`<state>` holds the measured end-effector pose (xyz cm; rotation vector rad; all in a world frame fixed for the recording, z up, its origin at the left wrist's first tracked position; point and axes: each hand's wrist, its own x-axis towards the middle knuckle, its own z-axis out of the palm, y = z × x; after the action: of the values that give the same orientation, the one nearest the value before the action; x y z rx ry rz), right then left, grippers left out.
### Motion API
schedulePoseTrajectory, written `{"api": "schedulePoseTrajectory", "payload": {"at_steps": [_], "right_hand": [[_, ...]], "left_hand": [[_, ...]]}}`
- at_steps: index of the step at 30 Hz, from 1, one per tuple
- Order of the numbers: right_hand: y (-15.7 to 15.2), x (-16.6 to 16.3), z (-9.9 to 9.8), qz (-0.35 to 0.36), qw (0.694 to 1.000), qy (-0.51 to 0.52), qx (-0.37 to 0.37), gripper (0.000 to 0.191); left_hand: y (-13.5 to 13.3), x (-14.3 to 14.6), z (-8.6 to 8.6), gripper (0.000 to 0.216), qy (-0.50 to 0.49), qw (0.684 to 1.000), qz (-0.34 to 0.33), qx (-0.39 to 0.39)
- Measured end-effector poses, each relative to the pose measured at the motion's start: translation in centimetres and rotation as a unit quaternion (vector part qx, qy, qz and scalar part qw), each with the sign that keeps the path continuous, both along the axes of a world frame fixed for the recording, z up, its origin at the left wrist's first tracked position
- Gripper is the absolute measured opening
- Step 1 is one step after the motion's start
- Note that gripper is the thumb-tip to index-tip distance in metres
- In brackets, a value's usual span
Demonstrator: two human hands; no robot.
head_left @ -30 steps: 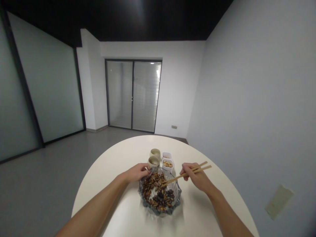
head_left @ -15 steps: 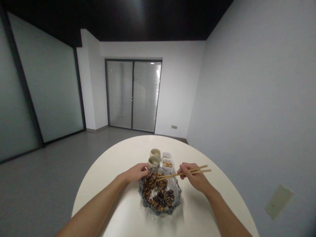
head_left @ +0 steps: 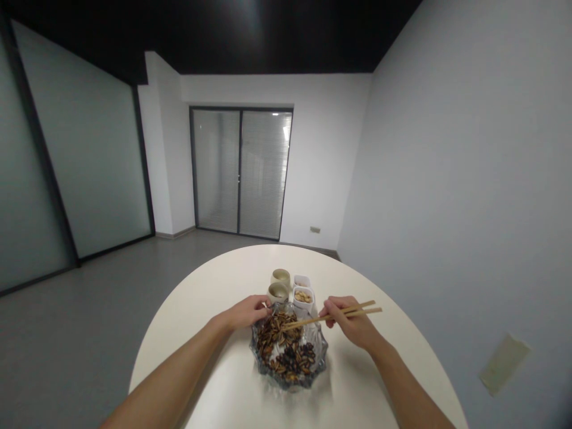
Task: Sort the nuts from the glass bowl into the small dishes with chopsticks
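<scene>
A scalloped glass bowl [head_left: 320, 351] full of dark striped seeds [head_left: 288, 351] stands on the round white table [head_left: 214, 310]. My left hand [head_left: 248, 311] rests closed on the bowl's far left rim. My right hand [head_left: 346, 322] grips a pair of wooden chopsticks [head_left: 330, 316]; their tips reach over the seeds at the bowl's far side. Whether a seed is pinched between the tips is too small to tell.
Behind the bowl stand two pale round cups [head_left: 280, 277] [head_left: 277, 291] and two small white square dishes, the nearer one [head_left: 303, 296] holding light-coloured nuts. The table edge curves close at left and right. A grey wall rises on the right, with glass doors at the back.
My right hand has drawn slightly left and nearer; the chopsticks have flattened and their tips have moved from the bowl's middle to the seeds at its far left. The left hand has stayed put.
</scene>
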<state>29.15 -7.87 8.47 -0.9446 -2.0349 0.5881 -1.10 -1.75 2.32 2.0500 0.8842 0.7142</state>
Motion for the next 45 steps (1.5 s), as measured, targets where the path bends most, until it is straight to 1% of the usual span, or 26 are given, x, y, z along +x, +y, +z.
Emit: {"api": "schedulePoseTrajectory", "payload": {"at_steps": [7,14,21,24,32,40,45], "right_hand": [[0.0,-0.2,-0.2,-0.001,1.000,-0.019,0.005,0.053],[-0.1,-0.3,-0.1,0.024,0.999,-0.021,0.002,0.054],[-0.3,0.4,0.1,0.008,0.999,0.033,-0.027,0.061],[-0.2,0.5,0.0,0.003,0.998,0.051,-0.030,0.061],[0.1,0.5,-0.1,-0.010,0.998,0.049,-0.024,0.062],[0.2,0.7,0.0,-0.020,0.998,0.026,-0.047,0.064],[0.4,1.0,-0.3,-0.029,0.999,0.016,-0.043,0.064]], "left_hand": [[0.1,0.0,-0.2,0.023,-0.004,1.000,-0.002,-0.012],[0.3,0.0,-0.4,0.025,0.001,1.000,0.003,-0.013],[0.3,-0.1,-0.3,0.022,-0.001,1.000,0.003,-0.017],[0.4,-0.2,-0.4,0.022,0.000,1.000,0.003,-0.014],[0.4,-0.2,-0.6,0.022,-0.004,1.000,0.002,-0.020],[0.6,-0.2,-0.9,0.026,0.009,1.000,0.011,-0.006],[0.5,-0.2,-0.7,0.025,0.003,1.000,0.005,-0.014]]}}
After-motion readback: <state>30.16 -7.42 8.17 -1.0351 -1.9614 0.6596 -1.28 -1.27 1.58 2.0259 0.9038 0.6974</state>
